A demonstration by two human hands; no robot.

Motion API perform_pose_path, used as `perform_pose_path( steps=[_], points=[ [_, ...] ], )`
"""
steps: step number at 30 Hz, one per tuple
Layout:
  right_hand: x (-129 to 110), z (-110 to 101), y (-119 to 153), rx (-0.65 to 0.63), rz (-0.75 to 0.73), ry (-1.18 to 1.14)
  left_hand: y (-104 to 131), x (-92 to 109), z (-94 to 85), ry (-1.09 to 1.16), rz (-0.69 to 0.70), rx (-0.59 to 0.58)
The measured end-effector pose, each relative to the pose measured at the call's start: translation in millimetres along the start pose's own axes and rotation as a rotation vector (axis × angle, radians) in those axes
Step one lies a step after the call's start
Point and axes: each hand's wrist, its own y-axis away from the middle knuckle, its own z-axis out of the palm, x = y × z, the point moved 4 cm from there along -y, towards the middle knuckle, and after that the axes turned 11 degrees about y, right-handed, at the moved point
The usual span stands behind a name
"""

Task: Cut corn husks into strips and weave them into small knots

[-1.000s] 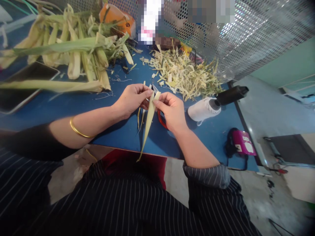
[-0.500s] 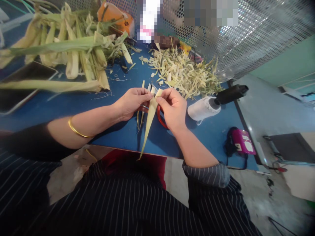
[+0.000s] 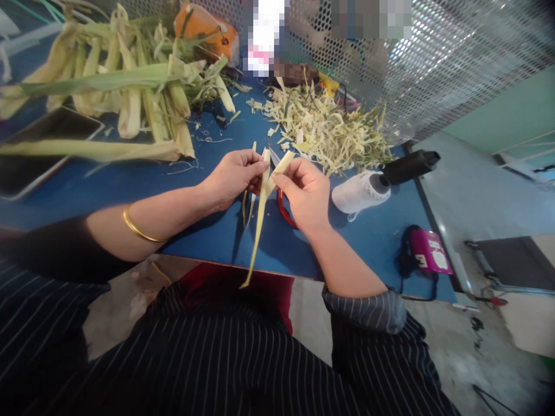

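Observation:
A pale green corn husk strip is split at its upper end into two prongs. My left hand pinches the left prong between thumb and fingers. The right prong is pinched in my right hand. Below my hands the strip's unsplit tail hangs past the table's front edge. Red-handled scissors lie on the blue table under my hands, their blades partly hidden. Thin husk strips show beside and beneath my left hand.
Whole corn husks are heaped at the left, near a dark tablet-like slab. A pile of shredded husk lies behind my hands. To the right are a white thread cone and a magenta box. Metal mesh stands behind.
The split in the husk strip has run further down, and its two prongs now spread wider apart. Both hands keep their pinch and have barely moved.

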Motion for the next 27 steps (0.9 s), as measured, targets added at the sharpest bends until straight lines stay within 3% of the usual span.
perform_pose_path(
  steps=[6,14,27],
  points=[
    [5.1,9.3,1.6,-0.142,0.166,-0.053,-1.6,1.4,-3.5,-0.010,0.021,0.036],
    [13.2,0.5,-2.1,0.022,0.125,-0.018,3.4,-4.4,1.8,0.090,-0.136,-0.148],
    [-10.3,-4.9,2.4,0.100,-0.065,0.175,0.9,-4.5,0.6,0.147,-0.132,-0.045]
  ],
)
